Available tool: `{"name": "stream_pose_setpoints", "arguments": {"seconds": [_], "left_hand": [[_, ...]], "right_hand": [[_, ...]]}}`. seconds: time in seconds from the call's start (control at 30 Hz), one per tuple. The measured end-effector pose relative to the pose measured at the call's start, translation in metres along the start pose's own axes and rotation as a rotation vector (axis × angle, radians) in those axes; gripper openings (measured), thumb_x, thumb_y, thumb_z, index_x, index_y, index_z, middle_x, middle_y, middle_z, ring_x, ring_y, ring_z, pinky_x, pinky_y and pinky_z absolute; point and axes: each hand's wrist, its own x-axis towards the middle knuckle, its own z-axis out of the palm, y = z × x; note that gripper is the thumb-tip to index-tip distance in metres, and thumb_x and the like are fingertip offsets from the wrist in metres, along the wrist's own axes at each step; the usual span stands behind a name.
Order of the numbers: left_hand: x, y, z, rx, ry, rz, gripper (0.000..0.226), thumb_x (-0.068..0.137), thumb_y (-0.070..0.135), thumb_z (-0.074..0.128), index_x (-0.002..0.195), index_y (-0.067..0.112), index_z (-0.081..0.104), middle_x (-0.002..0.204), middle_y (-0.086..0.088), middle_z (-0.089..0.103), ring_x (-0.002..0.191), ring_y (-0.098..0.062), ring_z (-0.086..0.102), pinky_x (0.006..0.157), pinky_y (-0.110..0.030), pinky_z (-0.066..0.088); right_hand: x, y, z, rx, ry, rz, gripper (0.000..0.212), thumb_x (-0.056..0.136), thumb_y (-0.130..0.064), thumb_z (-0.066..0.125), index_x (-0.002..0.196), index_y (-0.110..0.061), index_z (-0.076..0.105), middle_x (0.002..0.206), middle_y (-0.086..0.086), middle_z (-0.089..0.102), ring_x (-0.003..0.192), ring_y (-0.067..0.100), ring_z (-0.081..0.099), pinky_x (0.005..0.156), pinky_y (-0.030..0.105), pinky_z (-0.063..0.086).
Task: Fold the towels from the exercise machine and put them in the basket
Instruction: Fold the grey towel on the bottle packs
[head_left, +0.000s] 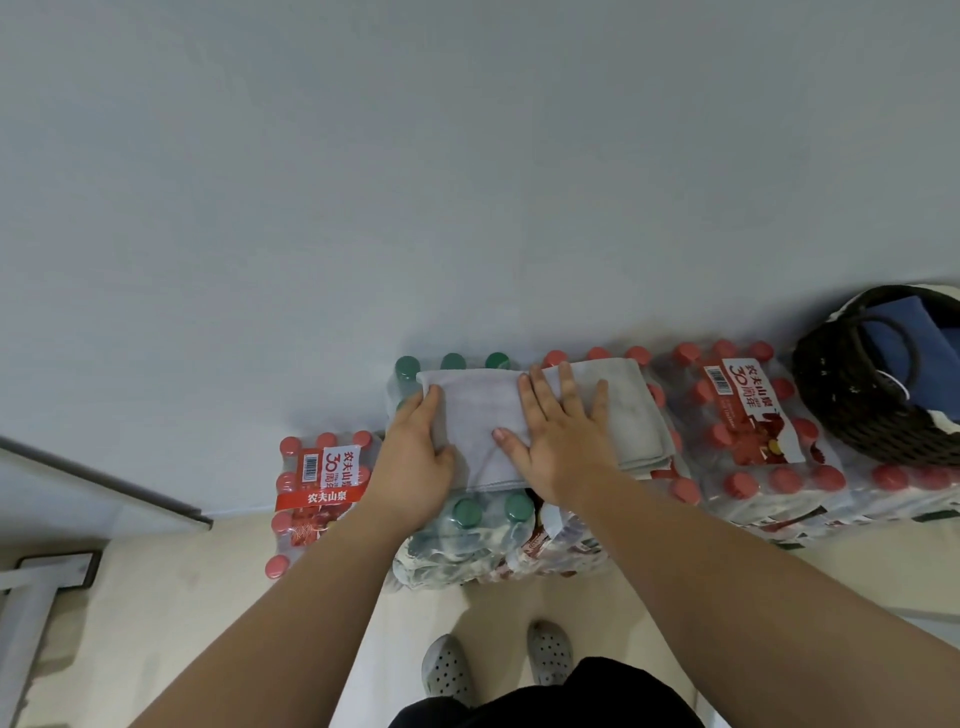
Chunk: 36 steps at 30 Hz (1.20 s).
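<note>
Hidden: your right hand (561, 436) covers the middle of the towel (478, 415). Your left hand (415, 457) covers part of its left edge, and the fingers past the forefinger are out of sight.
Cut off: the picture's right edge slices the basket (852, 405), so only its left part shows. A grey frame (31, 597) at lower left also runs out of view.
Hard to make out: you cannot tell what the white bits at the basket's rim are. The pack borders blur under the shrink wrap.
Towel place: it lies folded on top of the bottle packs, across the green-cap pack (467, 540) and the red-cap pack (566, 540) beside it, against the wall (467, 156). Stacked layers show at its right end.
Left fingers: thumb and forefinger lie nearly straight on the towel's left edge.
Right fingers: spread wide and flat, pressing the towel down.
Basket place: it is dark and woven, and sits on the packs to your right, well apart from the grey towel.
Towels counted: two, the grey one under your hands and a blue towel (930, 343) inside the basket.
Packs counted: one with green caps and four with red caps. The leftmost sits lower (317, 493), one carries a label (753, 436), and the last is mostly under the basket (924, 483).
Hands counted: two, both touching the towel.
Shoes (447, 670): two, spotted, on the floor (675, 582) below the packs.
</note>
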Motion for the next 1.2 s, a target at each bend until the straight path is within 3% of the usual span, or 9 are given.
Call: {"name": "stream_pose_setpoints", "arguments": {"seconds": [0.27, 0.4, 0.53, 0.63, 0.73, 0.87, 1.0, 1.07, 1.2], "left_hand": [[-0.005, 0.018, -0.015, 0.007, -0.018, 0.016, 0.073, 0.09, 0.003, 0.056, 0.155, 0.019, 0.026, 0.162, 0.0, 0.025, 0.145, -0.021, 0.029, 0.12, -0.032, 0.025], [-0.011, 0.044, -0.015, 0.046, 0.017, 0.054, 0.073, 0.089, 0.005, 0.058, 0.155, 0.022, 0.029, 0.161, 0.004, 0.026, 0.142, -0.02, 0.035, 0.118, -0.036, 0.031], [-0.011, 0.087, 0.001, 0.091, 0.054, 0.143, 0.075, 0.09, 0.006, 0.058, 0.156, 0.025, 0.026, 0.161, 0.006, 0.025, 0.137, -0.023, 0.041, 0.114, -0.04, 0.038], [-0.002, 0.121, 0.028, 0.137, 0.048, 0.218, 0.073, 0.091, 0.004, 0.056, 0.156, 0.022, 0.026, 0.161, 0.006, 0.024, 0.145, -0.012, 0.027, 0.118, -0.02, 0.021], [0.012, 0.147, 0.063, 0.205, 0.012, 0.269, 0.071, 0.091, 0.001, 0.052, 0.156, 0.016, 0.027, 0.162, 0.003, 0.023, 0.147, -0.01, 0.021, 0.105, 0.003, 0.004], [0.03, 0.17, 0.11, 0.276, -0.071, 0.282, 0.069, 0.091, -0.002, 0.046, 0.155, 0.013, 0.027, 0.163, -0.002, 0.021, 0.149, -0.013, 0.02, 0.104, 0.004, 0.001], [0.036, 0.171, 0.147, 0.333, -0.194, 0.261, 0.072, 0.082, 0.005, 0.047, 0.153, 0.012, 0.034, 0.16, -0.007, 0.029, 0.147, -0.021, 0.03, 0.119, -0.023, 0.025], [0.034, 0.166, 0.155, 0.321, -0.221, 0.244, 0.071, 0.078, 0.018, 0.049, 0.149, 0.015, 0.041, 0.157, -0.003, 0.034, 0.14, -0.022, 0.04, 0.112, -0.034, 0.039], [0.02, 0.159, 0.155, 0.196, -0.121, 0.232, 0.059, 0.083, 0.01, 0.049, 0.141, 0.015, 0.053, 0.151, -0.001, 0.042, 0.135, -0.013, 0.045, 0.112, -0.024, 0.036]], "right_hand": [[-0.005, 0.023, 0.0, 0.391, 0.076, -0.103, 0.106, 0.074, -0.084, -0.02, 0.158, -0.022, -0.008, 0.166, -0.007, -0.015, 0.148, 0.014, -0.028, 0.122, 0.049, -0.014], [-0.02, 0.052, -0.003, 0.661, 0.12, -0.045, 0.092, 0.087, -0.079, 0.003, 0.159, -0.021, -0.002, 0.166, -0.008, -0.009, 0.149, 0.006, -0.02, 0.122, 0.032, -0.013], [-0.042, 0.088, -0.014, 0.964, 0.039, 0.124, 0.081, 0.087, -0.069, 0.017, 0.159, -0.034, 0.004, 0.165, -0.018, -0.005, 0.148, 0.001, -0.008, 0.125, 0.04, -0.001], [-0.048, 0.11, -0.015, 1.325, -0.055, 0.234, 0.075, 0.081, -0.086, 0.022, 0.15, -0.058, 0.014, 0.163, -0.025, 0.009, 0.149, 0.007, 0.007, 0.123, 0.051, 0.009], [-0.045, 0.129, -0.007, 1.624, -0.083, 0.199, 0.067, 0.078, -0.093, 0.028, 0.139, -0.065, 0.033, 0.153, -0.029, 0.032, 0.144, 0.0, 0.027, 0.123, 0.042, 0.018], [-0.041, 0.145, -0.007, 1.681, -0.061, 0.116, 0.037, 0.097, -0.066, 0.034, 0.129, -0.054, 0.048, 0.14, -0.029, 0.048, 0.125, -0.013, 0.047, 0.099, 0.01, 0.036], [-0.034, 0.157, -0.01, 1.843, -0.195, 0.027, 0.042, 0.099, -0.064, 0.035, 0.127, -0.048, 0.062, 0.137, -0.018, 0.059, 0.128, -0.001, 0.052, 0.112, 0.033, 0.038], [-0.035, 0.163, -0.008, 1.818, -0.199, 0.032, 0.038, 0.1, -0.062, 0.036, 0.13, -0.052, 0.058, 0.141, -0.02, 0.055, 0.133, -0.001, 0.047, 0.117, 0.036, 0.033], [-0.033, 0.169, -0.003, 1.587, -0.119, -0.053, 0.032, 0.103, -0.044, 0.045, 0.134, -0.047, 0.055, 0.144, -0.019, 0.049, 0.135, -0.001, 0.042, 0.118, 0.034, 0.032]]}}
